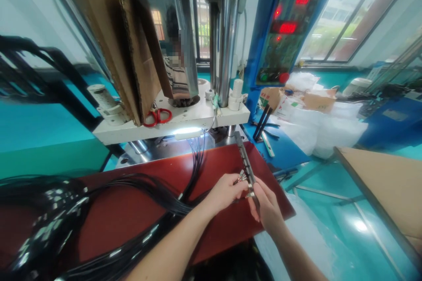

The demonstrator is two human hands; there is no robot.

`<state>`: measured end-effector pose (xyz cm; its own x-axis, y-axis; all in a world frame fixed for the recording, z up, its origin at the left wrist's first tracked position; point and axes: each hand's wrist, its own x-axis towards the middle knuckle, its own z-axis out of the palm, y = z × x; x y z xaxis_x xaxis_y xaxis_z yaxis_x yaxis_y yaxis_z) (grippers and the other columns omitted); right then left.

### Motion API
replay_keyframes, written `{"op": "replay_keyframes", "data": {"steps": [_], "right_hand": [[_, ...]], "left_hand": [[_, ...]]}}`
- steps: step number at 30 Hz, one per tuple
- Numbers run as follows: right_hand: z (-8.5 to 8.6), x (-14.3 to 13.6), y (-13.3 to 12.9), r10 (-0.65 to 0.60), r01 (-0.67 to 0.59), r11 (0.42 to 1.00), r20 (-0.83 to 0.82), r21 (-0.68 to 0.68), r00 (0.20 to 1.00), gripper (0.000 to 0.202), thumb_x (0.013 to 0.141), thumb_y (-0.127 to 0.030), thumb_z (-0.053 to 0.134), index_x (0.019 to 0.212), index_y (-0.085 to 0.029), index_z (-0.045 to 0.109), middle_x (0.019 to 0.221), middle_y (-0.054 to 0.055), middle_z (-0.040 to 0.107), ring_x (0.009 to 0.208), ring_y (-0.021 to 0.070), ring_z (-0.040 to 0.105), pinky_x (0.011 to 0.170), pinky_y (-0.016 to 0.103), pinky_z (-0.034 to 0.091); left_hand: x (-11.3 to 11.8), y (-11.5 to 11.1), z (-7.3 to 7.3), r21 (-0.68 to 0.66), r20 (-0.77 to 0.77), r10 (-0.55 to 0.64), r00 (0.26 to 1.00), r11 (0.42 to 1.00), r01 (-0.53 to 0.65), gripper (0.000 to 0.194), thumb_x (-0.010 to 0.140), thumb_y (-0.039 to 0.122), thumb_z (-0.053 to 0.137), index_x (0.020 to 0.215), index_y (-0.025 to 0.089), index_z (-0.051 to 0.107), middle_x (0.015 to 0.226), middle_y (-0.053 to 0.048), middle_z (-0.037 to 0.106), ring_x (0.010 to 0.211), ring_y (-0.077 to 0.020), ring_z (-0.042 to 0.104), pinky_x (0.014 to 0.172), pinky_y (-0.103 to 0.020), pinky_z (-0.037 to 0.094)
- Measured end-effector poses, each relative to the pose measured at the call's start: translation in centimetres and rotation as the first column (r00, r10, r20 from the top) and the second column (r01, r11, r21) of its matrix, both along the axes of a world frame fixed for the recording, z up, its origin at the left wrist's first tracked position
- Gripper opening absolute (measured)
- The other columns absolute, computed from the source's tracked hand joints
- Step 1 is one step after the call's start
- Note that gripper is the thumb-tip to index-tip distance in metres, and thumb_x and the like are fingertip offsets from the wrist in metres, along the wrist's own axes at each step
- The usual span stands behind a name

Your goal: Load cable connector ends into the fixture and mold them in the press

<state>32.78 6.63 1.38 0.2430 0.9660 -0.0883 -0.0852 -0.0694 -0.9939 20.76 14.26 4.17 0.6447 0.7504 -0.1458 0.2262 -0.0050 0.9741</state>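
Note:
My right hand (267, 204) is closed around the near end of a long, narrow metal bar (244, 153) with slots along it. The bar slants up and away over the red-brown table, its far end close to the machine. Against the bar's left side, my left hand (227, 192) pinches thin cables with small shiny metal ends (242, 176). Some metal pieces show at the bar between both hands. How the ends sit in the slots is too small to tell. Bundles of black cables (145, 186) lie on the table left of my hands.
A press machine with a white plate (231, 116) stands ahead, with red-handled scissors (158, 117) and cardboard (132, 52) on it. A lamp (187, 133) glows below the plate. To the right are a blue control box (275, 35), a cutter (267, 144) and white bags (332, 127).

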Motion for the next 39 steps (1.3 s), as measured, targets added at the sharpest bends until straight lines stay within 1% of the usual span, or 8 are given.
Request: {"op": "replay_keyframes", "data": {"steps": [4,7,10,17,24,33,36,39], "right_hand": [[-0.4,0.0,-0.3,-0.037,0.040,0.998,-0.075,0.040,0.997,0.050,0.086,-0.047,0.043,0.121,-0.011,0.044,0.033,-0.009,0.040,0.026,0.0077,0.030,0.029,0.017,0.022],[-0.7,0.0,-0.5,-0.044,0.050,0.997,-0.106,0.054,0.993,0.047,0.087,-0.044,0.043,0.121,-0.012,0.044,0.034,-0.009,0.040,0.027,0.0072,0.030,0.029,0.017,0.022],[-0.7,0.0,-0.5,-0.033,0.040,0.998,-0.126,0.054,0.992,0.046,0.087,-0.043,0.042,0.122,-0.012,0.043,0.034,-0.009,0.040,0.027,0.0069,0.030,0.030,0.017,0.022],[-0.2,0.0,-0.5,-0.014,0.019,0.998,-0.082,0.060,0.997,0.048,0.086,-0.044,0.042,0.120,-0.009,0.045,0.033,-0.008,0.040,0.026,0.0071,0.029,0.029,0.017,0.020],[0.0,0.0,-0.5,-0.005,0.007,0.999,-0.056,0.039,0.998,0.051,0.086,-0.044,0.042,0.121,-0.007,0.044,0.033,-0.008,0.041,0.026,0.0067,0.029,0.029,0.017,0.020],[0.1,0.0,-0.2,0.061,-0.064,0.998,0.156,0.013,0.986,0.056,0.087,-0.048,0.038,0.124,-0.006,0.041,0.034,-0.010,0.037,0.027,0.0058,0.029,0.029,0.016,0.021],[0.2,0.0,-0.2,0.061,-0.062,0.998,0.096,0.007,0.993,0.055,0.087,-0.047,0.037,0.124,-0.007,0.041,0.033,-0.009,0.038,0.027,0.0060,0.029,0.029,0.016,0.021],[0.2,0.0,-0.4,0.047,-0.048,0.998,0.012,0.034,0.999,0.055,0.087,-0.045,0.040,0.127,-0.007,0.039,0.033,-0.008,0.041,0.027,0.0061,0.029,0.029,0.016,0.021]], "left_hand": [[-0.1,0.2,0.1,0.159,0.002,0.124,0.992,0.980,-0.123,0.015,0.079,0.032,0.041,0.075,0.019,0.047,0.060,0.005,0.052,0.055,-0.0098,0.048,0.058,-0.021,0.035],[0.1,0.3,0.0,0.244,-0.070,0.133,0.989,0.963,-0.113,0.024,0.080,0.033,0.041,0.062,0.017,0.045,0.059,0.003,0.050,0.058,-0.0106,0.046,0.058,-0.022,0.033],[0.2,0.3,-0.1,0.254,-0.096,0.108,0.989,0.964,-0.081,0.026,0.080,0.035,0.040,0.064,0.016,0.049,0.061,0.002,0.051,0.058,-0.0113,0.045,0.058,-0.022,0.033],[0.4,0.1,-0.4,0.089,0.026,0.063,0.998,0.994,-0.065,0.023,0.076,0.034,0.045,0.069,0.014,0.053,0.062,0.003,0.050,0.060,-0.0104,0.045,0.060,-0.021,0.036],[0.6,0.2,-0.9,0.058,0.038,0.107,0.994,0.992,-0.109,0.021,0.074,0.033,0.047,0.067,0.013,0.053,0.060,0.003,0.049,0.058,-0.0099,0.043,0.059,-0.021,0.036],[0.2,-0.3,-0.5,0.205,0.015,0.181,0.983,0.962,-0.181,0.020,0.076,0.029,0.046,0.063,0.015,0.049,0.059,0.003,0.048,0.057,-0.0102,0.043,0.057,-0.022,0.033],[0.1,0.0,-0.1,0.147,0.080,0.147,0.986,0.977,-0.157,0.022,0.076,0.029,0.046,0.060,0.015,0.048,0.057,0.003,0.049,0.056,-0.0096,0.044,0.057,-0.021,0.033],[0.0,0.6,0.3,-0.020,0.136,0.166,0.977,0.986,-0.165,0.022,0.074,0.032,0.049,0.061,0.015,0.050,0.055,0.003,0.047,0.052,-0.0082,0.041,0.052,-0.020,0.032]]}}
